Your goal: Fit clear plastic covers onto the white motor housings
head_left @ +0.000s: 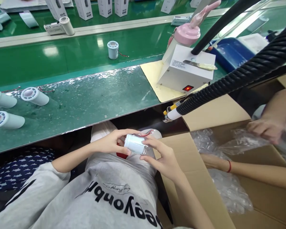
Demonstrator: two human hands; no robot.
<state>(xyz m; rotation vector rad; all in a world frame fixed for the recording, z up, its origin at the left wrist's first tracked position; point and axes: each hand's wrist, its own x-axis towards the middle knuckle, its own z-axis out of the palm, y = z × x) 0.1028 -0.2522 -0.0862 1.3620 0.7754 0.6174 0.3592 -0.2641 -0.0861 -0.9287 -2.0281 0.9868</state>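
Small white plastic cylinder w/ thin red wires [135, 144] is held over the lap, just below the bench edge, between both hands. Far left on the green bench mat: three white cylinders lying on their sides [34, 96]. Left hand [111, 142]: fingers curled over the cyl top and left end, closed on it. Right hand [162, 158]: fingers pinched on its right end. Open brown cardboard box [205, 190] sits just right; a co-worker's hands [264, 128] are in its clear plastic wrap.

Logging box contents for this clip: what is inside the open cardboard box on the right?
Crumpled clear plastic wrap fills the cardboard box, and another person's forearm reaches in. Whatever lies beneath the wrap is covered.
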